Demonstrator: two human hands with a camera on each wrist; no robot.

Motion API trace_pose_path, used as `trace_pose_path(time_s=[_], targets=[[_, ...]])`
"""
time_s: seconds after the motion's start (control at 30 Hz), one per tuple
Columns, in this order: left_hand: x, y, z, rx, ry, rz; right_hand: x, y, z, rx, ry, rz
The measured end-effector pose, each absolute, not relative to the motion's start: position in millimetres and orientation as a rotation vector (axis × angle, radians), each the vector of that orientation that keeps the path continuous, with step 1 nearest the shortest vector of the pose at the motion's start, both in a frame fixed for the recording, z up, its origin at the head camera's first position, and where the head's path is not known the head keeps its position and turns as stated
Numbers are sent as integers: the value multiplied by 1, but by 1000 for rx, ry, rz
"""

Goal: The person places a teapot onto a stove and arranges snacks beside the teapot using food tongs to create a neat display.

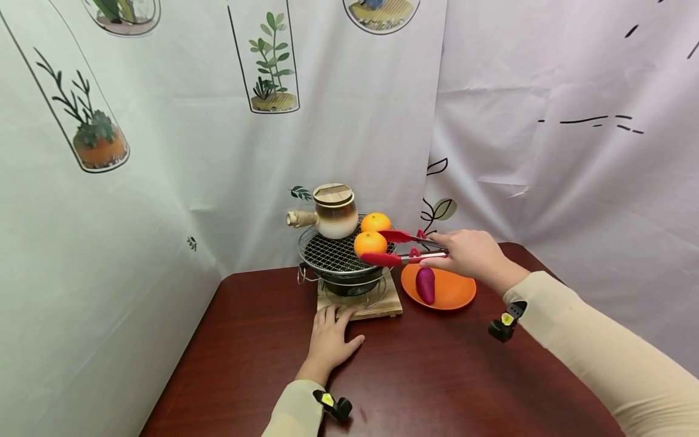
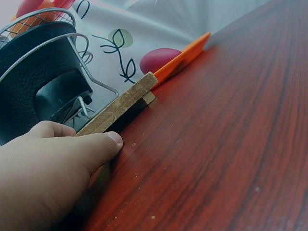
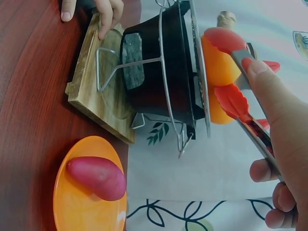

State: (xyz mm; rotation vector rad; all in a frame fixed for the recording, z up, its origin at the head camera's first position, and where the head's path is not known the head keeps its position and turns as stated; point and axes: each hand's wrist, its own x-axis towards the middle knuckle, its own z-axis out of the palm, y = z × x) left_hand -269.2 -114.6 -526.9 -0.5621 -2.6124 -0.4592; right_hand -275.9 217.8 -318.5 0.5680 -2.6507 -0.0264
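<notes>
My right hand [image 1: 474, 256] grips metal tongs with red tips [image 1: 382, 259]. Those tips stand on either side of the front orange [image 1: 370, 244], which sits on the round wire grill [image 1: 327, 252]. Just behind it is a second orange [image 1: 375, 221]. In the right wrist view the tong tips [image 3: 232, 100] overlap both fruits, and I cannot tell whether they squeeze one. My left hand [image 1: 329, 343] rests with spread fingers on the front edge of the wooden board [image 1: 389, 303] under the stove. The left wrist view has its thumb [image 2: 103, 147] beside that edge.
A small brown-and-white pot [image 1: 337, 220] with wooden lid and side handle stands at the grill's back left. The black stove [image 3: 149, 72] sits in a wire stand. Right of the board, an orange plate [image 1: 455, 292] carries a purple sweet potato [image 1: 425, 285]. A printed curtain [image 1: 360, 139] hangs behind.
</notes>
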Motion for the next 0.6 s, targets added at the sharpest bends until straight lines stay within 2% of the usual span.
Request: trace_pose_path(time_s=[0.6], targets=[[-270, -115, -531, -586, -2530, -454, -274, 214, -318, 568, -2660, -16]])
